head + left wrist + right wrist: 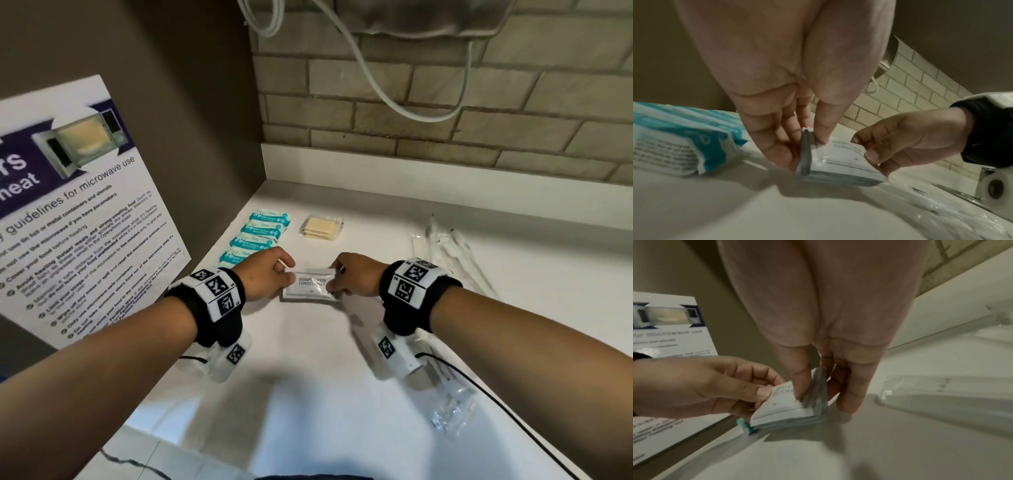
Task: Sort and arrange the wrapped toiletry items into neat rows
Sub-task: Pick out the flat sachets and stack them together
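Note:
A small stack of white shampoo-with-conditioner sachets (310,285) (840,167) (789,408) stands on the white counter (308,377). My left hand (270,274) (805,142) pinches its left end between thumb and fingers. My right hand (349,277) (816,392) pinches the right end the same way. The stack's lower edge touches the counter. Behind my left hand lies a row of several teal-and-white wrapped packs (255,240) (680,146). A small pile of pale yellow packets (322,226) sits beyond the sachets.
Clear-wrapped long thin items (448,246) (945,394) lie at the right, and another clear wrapper (452,404) near the front right. A microwave-guidelines poster (78,205) leans at the left wall. A brick backsplash (445,102) with hanging cables closes the back.

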